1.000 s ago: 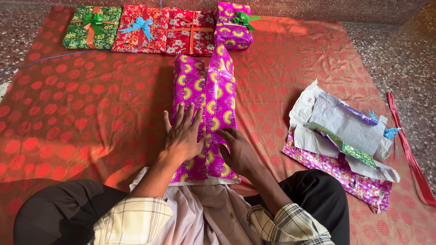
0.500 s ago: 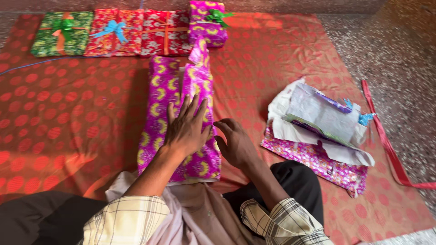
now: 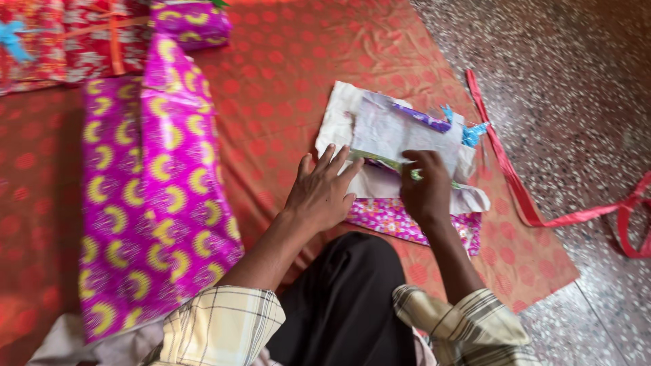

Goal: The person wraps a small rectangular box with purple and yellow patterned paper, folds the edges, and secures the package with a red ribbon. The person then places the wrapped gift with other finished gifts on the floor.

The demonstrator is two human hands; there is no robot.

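I am pressing my left hand (image 3: 322, 193) flat, fingers spread and its grip fully open, holding nothing, onto the near left edge of a stack of loose paper sheets (image 3: 397, 132) lying on the red dotted cloth (image 3: 285, 88). My right hand (image 3: 427, 190) is curling over the stack's near edge, fingertips pinching a thin greenish strip (image 3: 390, 163) there; how tightly that grip is closing I cannot tell. The stack is sitting to my right on the cloth, white sheets on top, one pink patterned sheet (image 3: 400, 220) sticking out underneath towards me, and a small blue scrap (image 3: 468, 132) poking out at its far right corner.

Open cloth is showing between the stack and the one long magenta parcel with yellow crescents (image 3: 152, 190) stretching along my left side, well apart from both hands. Beyond it, one smaller magenta parcel (image 3: 190, 24) and two red wrapped parcels (image 3: 74, 41) are lining the cloth's far edge. One red ribbon (image 3: 536, 210) is trailing along the cloth's right edge onto the speckled floor (image 3: 569, 81), just beside the stack's right side.
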